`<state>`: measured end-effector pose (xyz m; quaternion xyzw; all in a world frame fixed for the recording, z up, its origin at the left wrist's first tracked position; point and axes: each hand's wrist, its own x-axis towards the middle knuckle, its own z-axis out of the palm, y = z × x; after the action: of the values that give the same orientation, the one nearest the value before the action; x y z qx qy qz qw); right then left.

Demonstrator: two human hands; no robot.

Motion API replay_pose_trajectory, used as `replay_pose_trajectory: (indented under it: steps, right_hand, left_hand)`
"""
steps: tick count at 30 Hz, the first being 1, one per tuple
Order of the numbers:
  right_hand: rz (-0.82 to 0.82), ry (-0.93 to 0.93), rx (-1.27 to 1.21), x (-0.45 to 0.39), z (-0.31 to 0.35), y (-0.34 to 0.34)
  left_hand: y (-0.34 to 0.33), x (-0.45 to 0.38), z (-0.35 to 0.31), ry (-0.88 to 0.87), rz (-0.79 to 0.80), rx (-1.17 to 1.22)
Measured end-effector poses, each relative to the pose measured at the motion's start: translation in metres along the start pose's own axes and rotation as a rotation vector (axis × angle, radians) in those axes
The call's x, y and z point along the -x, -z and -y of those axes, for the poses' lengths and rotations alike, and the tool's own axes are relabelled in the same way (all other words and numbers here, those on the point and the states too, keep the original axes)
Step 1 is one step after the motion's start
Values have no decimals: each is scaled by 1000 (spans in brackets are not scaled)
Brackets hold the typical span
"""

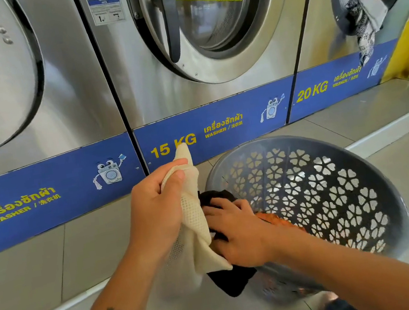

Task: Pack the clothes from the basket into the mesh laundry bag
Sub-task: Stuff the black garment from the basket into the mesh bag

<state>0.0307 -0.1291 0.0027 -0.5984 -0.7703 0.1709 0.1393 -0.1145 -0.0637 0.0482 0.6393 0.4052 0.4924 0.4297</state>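
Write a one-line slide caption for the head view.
Left hand holds the mesh bag; right hand pushes black cloth in beside basket.

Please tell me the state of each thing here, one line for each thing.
Mesh laundry bag: held up by left hand.
Black garment: gripped by right hand at the bag.
Basket: tilted, orange cloth inside.
Middle washer door: closed.
Right washer: open, clothes hanging out.

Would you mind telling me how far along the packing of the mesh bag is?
Done: nothing visibly packed yet. In hand: the left hand grips the cream mesh laundry bag, while the right hand pushes a black garment toward it. Left: an orange garment lies in the tilted grey plastic basket.
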Motion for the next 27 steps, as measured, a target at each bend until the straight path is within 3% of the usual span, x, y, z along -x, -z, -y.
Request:
replay_pose_trajectory:
  steps: [3,5,7,9,11,13,15,20,24,27]
  right_hand:
    - [89,-38,172,-10,-2,-8]
    - [117,-41,-86,-13,-2,2]
    - [-35,-124,-521,-10,-12,18]
    - [-164,-264,-634,-2,-34,26]
    - [-48,-380,-576,7,-54,24]
    - [136,-468,-674,9,-65,13]
    - [172,-505,-734,6,-68,0]
    - [-9,-483,-559,-1,-61,-5]
    - [-149,-319,-464,-5,-33,26]
    - [-316,-231,-582,-5,-1,38]
  left_hand:
    - [5,-2,-1,-9,9,2]
    - [14,-6,3,15,-24,13]
    - [23,-9,9,61,-68,28]
    - [28,-8,14,109,-100,34]
    - [28,-6,17,147,-105,19]
    - [24,-5,19,165,-93,4]
    - [19,-4,19,163,-80,4]
    - [10,-4,21,148,-39,-18]
    - [12,-4,21,125,-17,-63]
    - [17,-4,13,76,-46,-42]
